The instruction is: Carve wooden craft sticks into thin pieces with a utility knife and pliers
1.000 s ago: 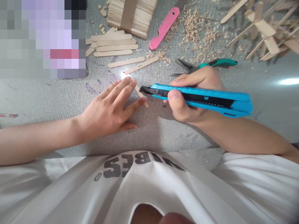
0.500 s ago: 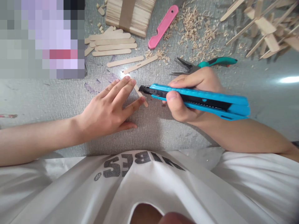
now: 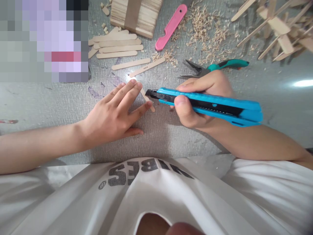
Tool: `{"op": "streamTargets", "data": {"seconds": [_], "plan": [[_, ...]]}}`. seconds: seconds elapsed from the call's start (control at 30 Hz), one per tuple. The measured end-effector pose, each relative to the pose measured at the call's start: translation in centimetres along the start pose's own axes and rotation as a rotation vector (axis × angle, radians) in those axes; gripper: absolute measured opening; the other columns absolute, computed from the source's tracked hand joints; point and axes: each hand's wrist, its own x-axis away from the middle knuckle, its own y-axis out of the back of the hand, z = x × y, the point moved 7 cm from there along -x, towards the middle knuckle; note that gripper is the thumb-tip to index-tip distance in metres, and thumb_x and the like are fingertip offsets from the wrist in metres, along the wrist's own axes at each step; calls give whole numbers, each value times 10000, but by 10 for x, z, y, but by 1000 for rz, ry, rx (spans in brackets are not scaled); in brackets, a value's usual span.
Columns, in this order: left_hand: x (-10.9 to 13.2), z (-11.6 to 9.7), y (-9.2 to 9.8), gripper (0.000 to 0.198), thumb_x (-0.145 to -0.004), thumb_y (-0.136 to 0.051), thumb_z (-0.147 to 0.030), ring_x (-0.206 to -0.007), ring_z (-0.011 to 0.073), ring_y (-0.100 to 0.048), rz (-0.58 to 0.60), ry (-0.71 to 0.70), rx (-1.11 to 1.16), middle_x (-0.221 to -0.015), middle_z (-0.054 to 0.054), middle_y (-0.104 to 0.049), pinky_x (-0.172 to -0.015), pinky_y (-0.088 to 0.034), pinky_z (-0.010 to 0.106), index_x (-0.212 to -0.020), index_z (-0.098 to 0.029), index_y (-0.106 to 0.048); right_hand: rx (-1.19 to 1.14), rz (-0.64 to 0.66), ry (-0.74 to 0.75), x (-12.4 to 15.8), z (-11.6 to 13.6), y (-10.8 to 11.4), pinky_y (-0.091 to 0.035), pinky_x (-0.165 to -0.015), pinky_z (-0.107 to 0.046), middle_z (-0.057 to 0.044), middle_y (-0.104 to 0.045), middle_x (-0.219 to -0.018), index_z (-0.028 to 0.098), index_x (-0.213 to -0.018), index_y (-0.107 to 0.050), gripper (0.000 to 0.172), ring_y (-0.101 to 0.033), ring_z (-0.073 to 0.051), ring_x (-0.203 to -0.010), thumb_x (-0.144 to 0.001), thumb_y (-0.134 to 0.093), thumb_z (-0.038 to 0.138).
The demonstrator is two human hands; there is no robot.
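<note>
My left hand lies flat on the grey table, fingers spread. Its fingertips press on a wooden craft stick, whose upper part they partly cover. Wrapped round a blue utility knife, my right hand is closed, with the thumb on the near side of the handle. The knife's dark blade tip meets, or hovers just over, the stick between my left fingers; I cannot tell which. Just beyond lie two loose craft sticks, one plain and one with a small dark mark.
Behind my right hand lie green-handled pliers. Farther back are a pink-handled knife, wood shavings, a banded bundle of sticks and a loose stick pile. A stick structure stands at the far right.
</note>
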Motion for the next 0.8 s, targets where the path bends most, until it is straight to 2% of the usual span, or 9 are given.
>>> {"op": "streamTargets", "data": {"seconds": [0.1,0.2,0.3,0.4,0.5,0.67,0.8], "plan": [[0,0,0,787,-1090,-513,-761,-1671,474,-431,2,3,29,-1787,207,-405,-1346,-444,668,-1684,-246,-494,166,-98,126,0,11,2,-680,-743,-508,-27,-744,-719,354,-781,-685,330,-784,-309,-796,-894,-848,618],[0,0,1,790,-1092,-500,-765,-1662,479,-444,-17,-12,17,-1784,213,-404,-1333,-460,667,-1683,-241,-493,173,-91,187,0,14,-2,-648,-706,-490,-14,-814,-851,360,-894,-702,277,-770,-272,-734,-899,-838,602],[0,-1,3,786,-1087,-525,-757,-1655,488,-449,-31,-19,20,-1785,221,-403,-1328,-458,679,-1675,-237,-496,175,-56,237,2,19,-8,-626,-676,-472,4,-828,-891,366,-924,-680,296,-773,-263,-727,-858,-880,575],[0,0,2,786,-1084,-544,-750,-1671,490,-423,4,-2,42,-1797,213,-390,-1344,-429,692,-1686,-250,-478,204,-134,334,5,32,-8,-622,-663,-450,17,-823,-882,381,-980,-673,215,-776,-253,-737,-905,-837,497],[0,-1,1,798,-1081,-544,-755,-1671,489,-422,24,4,31,-1788,211,-402,-1340,-436,693,-1691,-247,-466,232,-143,354,6,40,-11,-611,-638,-434,23,-820,-877,380,-995,-665,196,-762,-243,-715,-914,-830,446],[-2,-3,3,758,-1085,-574,-716,-1652,490,-456,-26,-10,34,-1759,227,-439,-1333,-463,677,-1649,-212,-522,253,-74,373,3,42,-13,-593,-632,-398,22,-797,-861,338,-997,-639,132,-744,-215,-685,-959,-751,396],[-3,-1,3,727,-1057,-637,-707,-1637,488,-481,-47,5,85,-1740,200,-482,-1332,-477,668,-1611,-239,-579,220,-88,404,-1,45,-10,-522,-589,-362,32,-724,-824,309,-964,-611,165,-684,-179,-642,-916,-766,338]]}}
